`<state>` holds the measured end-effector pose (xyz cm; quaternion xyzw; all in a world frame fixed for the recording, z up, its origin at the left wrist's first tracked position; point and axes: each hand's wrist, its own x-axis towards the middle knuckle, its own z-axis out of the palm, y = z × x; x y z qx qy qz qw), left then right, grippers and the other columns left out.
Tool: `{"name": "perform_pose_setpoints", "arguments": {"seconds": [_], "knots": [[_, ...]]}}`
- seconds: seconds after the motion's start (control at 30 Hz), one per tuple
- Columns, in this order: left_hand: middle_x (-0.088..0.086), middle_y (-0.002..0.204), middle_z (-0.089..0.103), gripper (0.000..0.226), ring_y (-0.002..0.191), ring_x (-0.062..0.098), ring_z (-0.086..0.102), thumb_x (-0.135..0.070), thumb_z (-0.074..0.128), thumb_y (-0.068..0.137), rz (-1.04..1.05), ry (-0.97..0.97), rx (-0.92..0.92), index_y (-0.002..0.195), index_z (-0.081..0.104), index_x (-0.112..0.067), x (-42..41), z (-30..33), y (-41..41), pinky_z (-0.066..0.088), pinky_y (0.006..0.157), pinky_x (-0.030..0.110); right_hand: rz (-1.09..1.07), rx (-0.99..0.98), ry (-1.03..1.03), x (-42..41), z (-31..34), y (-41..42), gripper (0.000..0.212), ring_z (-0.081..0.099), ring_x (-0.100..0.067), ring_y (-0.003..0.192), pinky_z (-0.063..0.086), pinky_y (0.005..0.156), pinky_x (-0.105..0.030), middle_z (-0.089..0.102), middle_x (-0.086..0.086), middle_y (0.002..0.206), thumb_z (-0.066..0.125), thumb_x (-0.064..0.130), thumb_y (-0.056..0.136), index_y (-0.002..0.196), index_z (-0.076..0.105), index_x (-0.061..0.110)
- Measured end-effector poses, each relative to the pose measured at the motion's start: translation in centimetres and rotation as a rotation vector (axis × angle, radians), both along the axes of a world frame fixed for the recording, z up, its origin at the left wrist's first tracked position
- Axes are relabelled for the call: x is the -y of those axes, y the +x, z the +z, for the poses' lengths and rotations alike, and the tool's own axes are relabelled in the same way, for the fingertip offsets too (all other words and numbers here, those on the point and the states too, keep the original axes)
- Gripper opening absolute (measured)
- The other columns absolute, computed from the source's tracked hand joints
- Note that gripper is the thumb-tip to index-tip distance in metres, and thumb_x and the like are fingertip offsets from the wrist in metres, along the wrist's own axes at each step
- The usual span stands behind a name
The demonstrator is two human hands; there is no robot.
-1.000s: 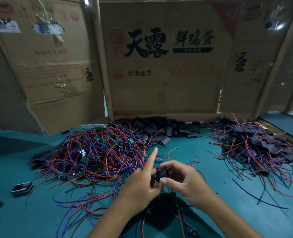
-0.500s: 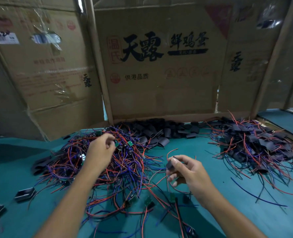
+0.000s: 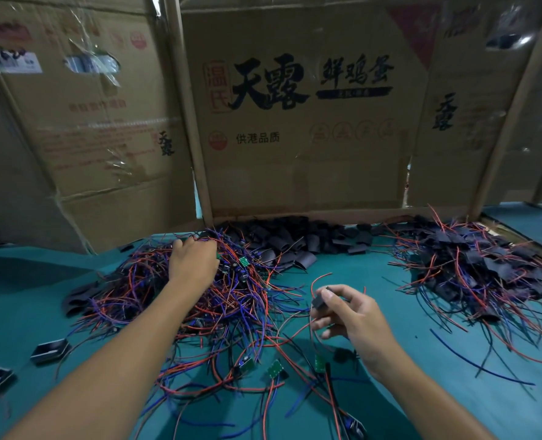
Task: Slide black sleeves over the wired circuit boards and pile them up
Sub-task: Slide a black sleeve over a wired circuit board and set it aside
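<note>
Cardboard wall (image 3: 304,160) stands across the back of the green table (image 3: 453,360), w/ printed flaps left & right. Biggest task item is the tangle of unsleeved wired boards (image 3: 174,296), red & blue leads spreading from centre-left toward the near edge; a few green boards (image 3: 275,369) lie loose at its near fringe. Finished pile (image 3: 473,265) sits at far right, well apart from the tangle. Loose black sleeves (image 3: 295,242) are heaped along the wall's foot, btwn the two piles. Two small dark trays (image 3: 50,350) lie at near left. Left hand (image 3: 193,265) is sunk into the far top of the tangle, fingers curled in among the wires, seemingly gripping a bunch, tho exactly what it has can't be told. Right hand (image 3: 349,315) hovers over bare table, pinching a sleeved board (image 3: 322,300) btwn thumb & fingers, red lead arcing up-left from it, other wires trailing down toward the body. Key relation: finished pile lies right & farther away from that right hand, so the right is clearly the nearer hand for the drop; the piece's long axis reads roughly upright in the pinch, wires hanging, so prob. an outward toss to the right suits, minding the trailing leads don't snag the tangle.
</note>
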<state>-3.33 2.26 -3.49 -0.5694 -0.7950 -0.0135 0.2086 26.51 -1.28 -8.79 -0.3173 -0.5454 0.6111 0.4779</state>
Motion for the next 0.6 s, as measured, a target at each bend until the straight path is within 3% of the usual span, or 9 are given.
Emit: {"name": "perform_pose_setpoints", "arguments": {"seconds": [0.07,0.13,0.2,0.27,0.3,0.47,0.6], "knots": [[0.004,0.096,0.07,0.02,0.101,0.028,0.062,-0.037,0.059,0.095,0.016,0.087,0.089,0.103,0.063,-0.019,1.2,1.6,0.2,0.041,0.091,0.041,-0.001,-0.002,0.003,0.1,0.1,0.0,0.042,0.064,-0.028,0.066,0.052,0.052,-0.029,0.069,-0.02,0.079,0.066,0.036,0.08,0.098,0.064,-0.002],[0.002,0.091,0.071,0.019,0.092,0.026,0.066,-0.036,0.061,0.093,0.008,0.158,0.307,0.097,0.065,-0.018,2.7,3.2,0.6,0.047,0.084,0.04,-0.001,0.005,0.004,0.1,0.2,-0.1,0.044,0.063,-0.027,0.065,0.051,0.051,-0.029,0.068,-0.018,0.078,0.066,0.037,0.08,0.098,0.063,-0.003],[0.001,0.082,0.074,0.016,0.076,0.021,0.067,-0.027,0.064,0.093,-0.068,0.233,0.89,0.089,0.068,-0.012,4.4,4.8,1.3,0.053,0.072,0.038,-0.001,0.006,-0.002,0.1,0.1,-0.1,0.046,0.063,-0.026,0.064,0.051,0.051,-0.029,0.068,-0.017,0.077,0.065,0.037,0.08,0.099,0.062,-0.005],[0.002,0.076,0.075,0.015,0.063,0.014,0.066,-0.02,0.06,0.095,-0.141,0.176,1.596,0.088,0.068,-0.009,6.5,5.6,2.8,0.048,0.057,0.029,-0.004,0.007,-0.004,0.1,0.2,0.0,0.047,0.063,-0.026,0.065,0.051,0.051,-0.028,0.068,-0.017,0.077,0.066,0.038,0.078,0.099,0.064,-0.004],[0.003,0.077,0.075,0.015,0.061,0.012,0.067,-0.019,0.057,0.096,-0.195,0.12,1.817,0.091,0.067,-0.009,7.5,5.6,3.6,0.044,0.055,0.027,-0.007,0.003,-0.008,0.1,0.3,0.0,0.048,0.062,-0.026,0.065,0.051,0.051,-0.028,0.069,-0.017,0.077,0.067,0.04,0.077,0.099,0.065,-0.003],[0.017,0.089,0.07,0.021,0.065,0.02,0.066,-0.012,0.055,0.091,-0.314,-0.007,2.315,0.105,0.063,0.002,10.1,2.2,7.1,0.058,0.061,0.03,0.03,-0.074,-0.041,0.7,1.0,0.1,0.049,0.068,-0.028,0.07,0.054,0.053,-0.028,0.069,-0.021,0.083,0.07,0.044,0.073,0.099,0.067,0.002],[0.011,0.08,0.067,0.021,0.053,0.015,0.058,-0.015,0.056,0.082,-0.231,-0.088,2.428,0.098,0.064,-0.003,10.3,-0.5,9.3,0.055,0.051,0.025,0.136,-0.153,-0.007,1.3,1.1,0.3,0.031,0.07,-0.042,0.093,0.06,0.068,-0.034,0.069,-0.03,0.101,0.064,0.029,0.086,0.104,0.062,0.004]]}}
